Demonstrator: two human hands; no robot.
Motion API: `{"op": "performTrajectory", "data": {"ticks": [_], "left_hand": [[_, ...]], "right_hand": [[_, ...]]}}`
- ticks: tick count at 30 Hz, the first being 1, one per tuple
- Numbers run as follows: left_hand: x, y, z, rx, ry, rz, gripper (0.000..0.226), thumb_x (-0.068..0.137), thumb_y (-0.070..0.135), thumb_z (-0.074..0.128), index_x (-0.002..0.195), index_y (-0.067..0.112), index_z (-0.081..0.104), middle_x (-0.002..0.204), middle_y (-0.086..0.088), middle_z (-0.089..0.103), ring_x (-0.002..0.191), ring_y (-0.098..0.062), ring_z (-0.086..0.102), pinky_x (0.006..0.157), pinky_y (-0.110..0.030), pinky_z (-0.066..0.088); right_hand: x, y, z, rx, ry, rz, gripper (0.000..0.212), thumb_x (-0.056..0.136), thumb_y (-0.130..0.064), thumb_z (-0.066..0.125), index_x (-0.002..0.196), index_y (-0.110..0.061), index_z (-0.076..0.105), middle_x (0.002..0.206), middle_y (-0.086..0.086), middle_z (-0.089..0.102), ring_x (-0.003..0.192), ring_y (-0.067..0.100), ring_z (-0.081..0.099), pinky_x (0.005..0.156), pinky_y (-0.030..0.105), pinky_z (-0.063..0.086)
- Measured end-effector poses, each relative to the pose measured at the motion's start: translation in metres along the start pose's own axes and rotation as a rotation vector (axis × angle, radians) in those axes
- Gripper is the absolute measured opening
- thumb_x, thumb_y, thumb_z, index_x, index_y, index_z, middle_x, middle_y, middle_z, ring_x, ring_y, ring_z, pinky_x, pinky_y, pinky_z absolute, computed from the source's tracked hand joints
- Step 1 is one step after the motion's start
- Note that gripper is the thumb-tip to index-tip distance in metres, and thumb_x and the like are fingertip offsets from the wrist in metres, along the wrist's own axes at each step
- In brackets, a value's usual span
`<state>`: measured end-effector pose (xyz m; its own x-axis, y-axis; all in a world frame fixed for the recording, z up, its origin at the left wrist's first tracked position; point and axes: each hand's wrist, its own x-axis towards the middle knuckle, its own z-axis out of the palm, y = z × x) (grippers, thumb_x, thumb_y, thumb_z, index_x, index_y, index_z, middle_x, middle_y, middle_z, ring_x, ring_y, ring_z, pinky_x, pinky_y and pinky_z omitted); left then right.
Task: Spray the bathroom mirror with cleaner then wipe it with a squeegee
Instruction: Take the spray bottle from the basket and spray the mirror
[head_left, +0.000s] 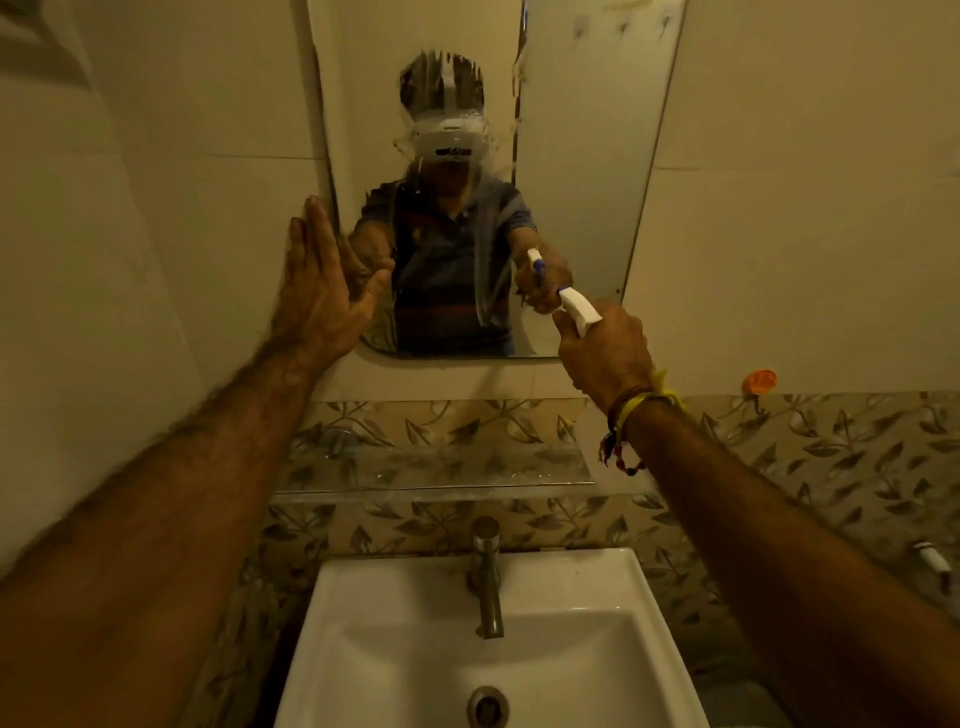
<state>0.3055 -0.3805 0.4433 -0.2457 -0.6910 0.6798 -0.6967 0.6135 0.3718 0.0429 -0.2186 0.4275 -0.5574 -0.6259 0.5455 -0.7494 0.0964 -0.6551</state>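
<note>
The spraying step is under way: wet streaks and droplets already run down the middle of the mirror (571, 156), while its right part looks dry. The right hand (605, 353) has its grip closed around the spray bottle (579, 306), nozzle near the mirror's lower right corner. The left hand (324, 291) lies flat and open against the mirror's left edge. No squeegee shows, so wiping remains. Below the mirror, a glass shelf (436, 467) and tap (485, 571) limit downward strokes.

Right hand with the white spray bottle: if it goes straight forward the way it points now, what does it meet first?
Most likely the wall mirror, near its lower right corner. The right hand aims the white spray bottle at the glass, and nothing shows between them, though depth is unclear.
</note>
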Motion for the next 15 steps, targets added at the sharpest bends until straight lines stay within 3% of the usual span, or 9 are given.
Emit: {"op": "performTrajectory", "data": {"ticks": [5, 10, 15], "left_hand": [[-0.003, 0.006, 0.001, -0.003, 0.004, -0.008, 0.104, 0.097, 0.061, 0.049, 0.159, 0.011, -0.018, 0.169, -0.007, -0.017, 0.156, -0.028, -0.011, 0.127, -0.049, 0.007], [-0.001, 0.007, -0.003, -0.018, 0.015, -0.011, 0.089, 0.104, 0.049, 0.043, 0.159, 0.01, -0.014, 0.17, -0.006, -0.015, 0.157, -0.028, -0.011, 0.126, -0.043, 0.002], [0.0, 0.004, -0.004, -0.051, 0.006, -0.001, 0.073, 0.109, 0.037, 0.033, 0.16, 0.013, -0.014, 0.17, -0.004, -0.015, 0.157, -0.025, -0.012, 0.128, -0.044, 0.002]], "right_hand": [[-0.007, -0.028, 0.02, 0.025, -0.069, -0.139, 0.018, 0.092, -0.043, 0.059, 0.09, -0.025, 0.062, 0.074, -0.005, 0.063, 0.062, 0.019, 0.064, 0.055, 0.029, 0.055], [-0.015, -0.066, 0.04, -0.085, -0.142, -0.3, 0.027, 0.091, -0.037, 0.059, 0.109, -0.018, 0.064, 0.096, 0.004, 0.067, 0.085, 0.023, 0.063, 0.072, 0.036, 0.057], [-0.029, -0.097, 0.059, -0.162, -0.303, -0.353, 0.019, 0.093, -0.031, 0.058, 0.099, -0.015, 0.064, 0.088, 0.001, 0.065, 0.082, 0.021, 0.062, 0.073, 0.037, 0.056]]}}
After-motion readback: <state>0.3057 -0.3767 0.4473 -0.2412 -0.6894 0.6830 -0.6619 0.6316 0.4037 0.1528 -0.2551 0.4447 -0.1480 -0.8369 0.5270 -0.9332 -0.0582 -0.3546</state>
